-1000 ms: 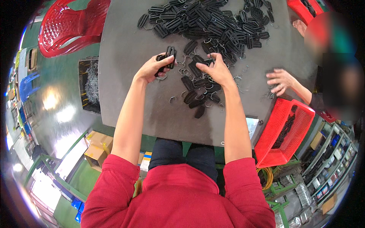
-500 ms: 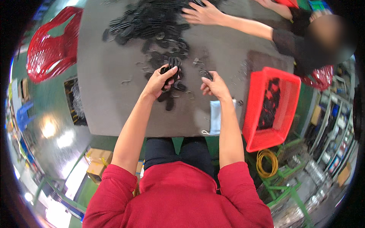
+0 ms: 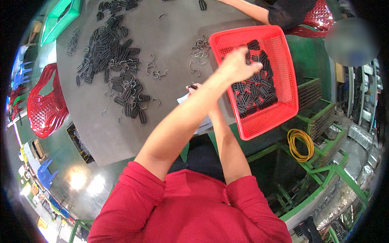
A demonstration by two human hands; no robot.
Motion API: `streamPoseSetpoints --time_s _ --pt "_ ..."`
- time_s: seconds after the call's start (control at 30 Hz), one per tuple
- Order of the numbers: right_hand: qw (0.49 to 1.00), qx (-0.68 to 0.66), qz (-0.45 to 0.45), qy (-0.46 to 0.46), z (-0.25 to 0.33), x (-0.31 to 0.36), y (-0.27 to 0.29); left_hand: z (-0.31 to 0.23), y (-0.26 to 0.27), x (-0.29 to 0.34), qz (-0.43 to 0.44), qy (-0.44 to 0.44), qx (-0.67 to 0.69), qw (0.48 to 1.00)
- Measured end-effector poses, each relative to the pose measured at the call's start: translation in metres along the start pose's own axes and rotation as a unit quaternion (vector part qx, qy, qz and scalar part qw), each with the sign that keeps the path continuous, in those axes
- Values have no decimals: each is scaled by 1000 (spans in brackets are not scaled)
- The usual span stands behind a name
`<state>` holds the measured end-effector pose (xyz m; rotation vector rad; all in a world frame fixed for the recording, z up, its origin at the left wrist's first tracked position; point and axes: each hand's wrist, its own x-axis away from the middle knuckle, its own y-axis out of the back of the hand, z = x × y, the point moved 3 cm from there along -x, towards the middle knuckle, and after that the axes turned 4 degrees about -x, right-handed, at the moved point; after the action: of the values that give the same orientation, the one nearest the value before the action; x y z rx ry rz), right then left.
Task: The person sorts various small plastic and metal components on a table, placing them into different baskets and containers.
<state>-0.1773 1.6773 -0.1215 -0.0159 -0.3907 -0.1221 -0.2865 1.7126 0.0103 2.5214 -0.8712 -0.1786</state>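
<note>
My left hand (image 3: 237, 67) reaches across to the right, over the red plastic basket (image 3: 288, 81). It is blurred, but its thumb and fingers look apart, with nothing plainly held. Below it, many black slotted oval pieces (image 3: 253, 93) lie loose in the basket. Partly hidden behind my left forearm, my right hand (image 3: 195, 89) pinches a small black piece (image 3: 192, 86). A light blue cloth-like item (image 3: 204, 125) lies under my arms at the table's near edge.
A heap of black oval pieces (image 3: 99, 54) mixed with bent wire hooks (image 3: 154, 71) spreads over the grey table (image 3: 170, 44). More wire hooks (image 3: 198, 52) lie beside the basket. Another person's arm (image 3: 247, 10) reaches in at the top. A green basket (image 3: 60, 20) stands far left; red chairs (image 3: 46, 101) are left.
My left hand has swung from the heap to over the red basket, and the stack of black pieces is no longer seen in it. My right hand has moved under my left forearm. The view has turned right.
</note>
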Motion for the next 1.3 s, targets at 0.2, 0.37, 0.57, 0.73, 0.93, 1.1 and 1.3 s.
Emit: streamPoseSetpoints --time_s 0.2,0.37,0.57,0.73,0.93,1.1,1.3 --pt "997 8 46 -64 64 4 2 93 109 65 -32 144 -4 989" --pt "993 24 91 -76 80 -7 -8 105 106 118 14 101 23 994" --pt "988 18 130 -83 90 -9 -20 110 106 129 34 139 -24 989" --pt "977 42 78 -193 91 -7 -18 113 106 144 -105 102 -5 989" --pt "976 96 -194 -38 125 22 66 142 104 165 -189 152 -85 966" --pt "848 457 -266 -48 95 32 164 214 174 194 -329 195 -206 901" --pt "841 455 -188 223 148 -20 -27 279 248 238 -236 112 -369 892"
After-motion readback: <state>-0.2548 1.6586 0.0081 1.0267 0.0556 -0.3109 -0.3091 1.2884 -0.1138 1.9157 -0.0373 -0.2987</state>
